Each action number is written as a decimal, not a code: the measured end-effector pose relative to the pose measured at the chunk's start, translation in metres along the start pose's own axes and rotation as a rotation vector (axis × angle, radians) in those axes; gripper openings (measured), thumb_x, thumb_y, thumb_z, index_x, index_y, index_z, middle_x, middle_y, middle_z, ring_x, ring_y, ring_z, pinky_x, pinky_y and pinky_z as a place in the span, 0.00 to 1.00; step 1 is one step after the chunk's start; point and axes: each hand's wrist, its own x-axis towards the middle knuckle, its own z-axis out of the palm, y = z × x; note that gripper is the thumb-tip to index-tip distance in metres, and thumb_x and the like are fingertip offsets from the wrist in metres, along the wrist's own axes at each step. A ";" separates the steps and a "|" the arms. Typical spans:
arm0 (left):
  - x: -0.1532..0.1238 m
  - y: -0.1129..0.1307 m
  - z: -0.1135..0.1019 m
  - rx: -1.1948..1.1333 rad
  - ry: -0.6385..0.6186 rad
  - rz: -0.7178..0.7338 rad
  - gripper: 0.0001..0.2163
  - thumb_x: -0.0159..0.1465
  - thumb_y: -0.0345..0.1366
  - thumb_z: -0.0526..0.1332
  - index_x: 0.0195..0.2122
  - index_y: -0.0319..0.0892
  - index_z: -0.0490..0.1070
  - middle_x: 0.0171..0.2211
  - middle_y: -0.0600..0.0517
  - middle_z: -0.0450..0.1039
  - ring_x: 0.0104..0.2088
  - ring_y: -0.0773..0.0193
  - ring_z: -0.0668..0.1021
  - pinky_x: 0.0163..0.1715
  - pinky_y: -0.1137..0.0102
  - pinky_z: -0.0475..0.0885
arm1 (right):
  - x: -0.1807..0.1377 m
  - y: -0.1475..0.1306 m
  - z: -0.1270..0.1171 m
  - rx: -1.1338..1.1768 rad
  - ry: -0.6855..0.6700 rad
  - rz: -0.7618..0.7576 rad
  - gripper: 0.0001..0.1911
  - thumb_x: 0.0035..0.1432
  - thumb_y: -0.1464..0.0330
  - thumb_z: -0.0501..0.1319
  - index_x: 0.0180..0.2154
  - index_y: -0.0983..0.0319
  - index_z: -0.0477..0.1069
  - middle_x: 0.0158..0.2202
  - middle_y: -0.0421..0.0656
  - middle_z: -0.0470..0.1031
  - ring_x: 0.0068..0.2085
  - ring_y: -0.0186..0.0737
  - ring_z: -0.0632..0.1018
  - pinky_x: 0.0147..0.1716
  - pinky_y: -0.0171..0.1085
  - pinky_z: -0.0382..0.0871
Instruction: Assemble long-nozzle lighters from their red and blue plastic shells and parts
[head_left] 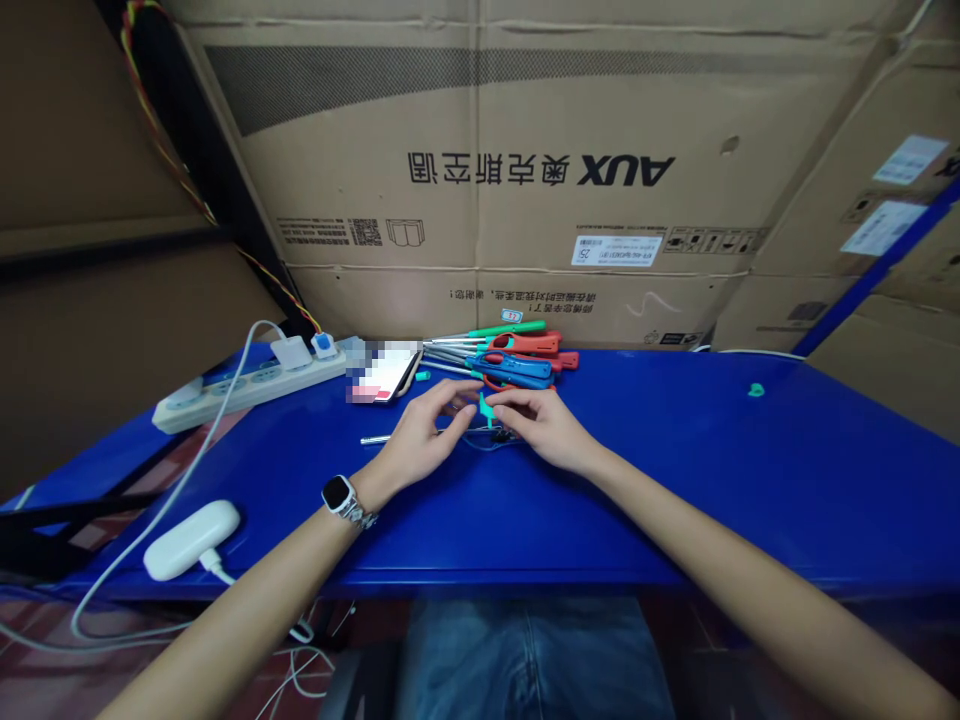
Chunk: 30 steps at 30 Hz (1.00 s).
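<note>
My right hand (551, 425) pinches a small green plastic piece (487, 410) that looks like a lighter trigger. Close beside it on the left is my left hand (427, 430), fingers curved and thumb apart from the index finger; whether its tips touch the piece is hard to tell. A thin metal tube (375, 440) lies on the table, partly hidden behind my left hand. Below the green piece, a small black part (502, 436) and a thin wire (484, 446) show near my right fingers. Just beyond my hands lies a pile of long-necked lighters (525, 368) with red, blue and green handles.
Left of the lighters lie a phone (390, 375) and a small green cap (423, 376). A power strip (247, 388) with plugs and a white device (191, 540) on a cable occupy the blue table's (712, 480) left side. Cardboard (525, 120) stands behind; a green scrap (756, 390) lies right.
</note>
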 end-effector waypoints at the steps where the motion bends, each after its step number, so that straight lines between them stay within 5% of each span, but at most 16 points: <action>1: 0.000 -0.001 -0.003 0.038 -0.012 0.059 0.15 0.70 0.38 0.57 0.57 0.44 0.68 0.47 0.46 0.74 0.41 0.63 0.78 0.41 0.67 0.76 | 0.000 -0.001 -0.002 -0.023 -0.027 -0.001 0.18 0.58 0.57 0.62 0.41 0.64 0.78 0.30 0.41 0.75 0.28 0.34 0.70 0.30 0.36 0.65; 7: -0.002 0.002 -0.012 0.141 -0.070 0.316 0.08 0.70 0.32 0.58 0.47 0.42 0.74 0.41 0.48 0.73 0.40 0.65 0.76 0.41 0.68 0.74 | 0.001 0.000 -0.006 0.004 -0.034 -0.004 0.16 0.56 0.59 0.64 0.41 0.63 0.74 0.32 0.40 0.74 0.31 0.34 0.71 0.32 0.35 0.64; 15: -0.006 0.009 -0.009 0.320 -0.053 0.500 0.09 0.70 0.30 0.56 0.49 0.41 0.71 0.41 0.47 0.75 0.41 0.64 0.77 0.40 0.68 0.75 | 0.002 0.000 -0.001 0.119 0.004 0.070 0.18 0.54 0.54 0.66 0.34 0.62 0.70 0.26 0.36 0.70 0.25 0.31 0.69 0.27 0.33 0.63; 21: -0.004 0.007 -0.011 0.317 -0.004 0.384 0.07 0.71 0.32 0.56 0.45 0.39 0.73 0.33 0.50 0.73 0.33 0.65 0.75 0.35 0.69 0.72 | -0.002 -0.005 0.000 0.122 -0.047 0.066 0.19 0.52 0.56 0.68 0.38 0.62 0.72 0.28 0.39 0.74 0.29 0.34 0.75 0.32 0.35 0.69; 30: -0.004 0.003 -0.012 0.336 -0.074 0.328 0.08 0.71 0.34 0.56 0.45 0.41 0.74 0.40 0.48 0.72 0.40 0.62 0.75 0.41 0.67 0.73 | -0.005 -0.002 0.002 -0.065 -0.046 0.003 0.14 0.58 0.59 0.64 0.38 0.63 0.75 0.31 0.42 0.77 0.32 0.37 0.76 0.34 0.37 0.69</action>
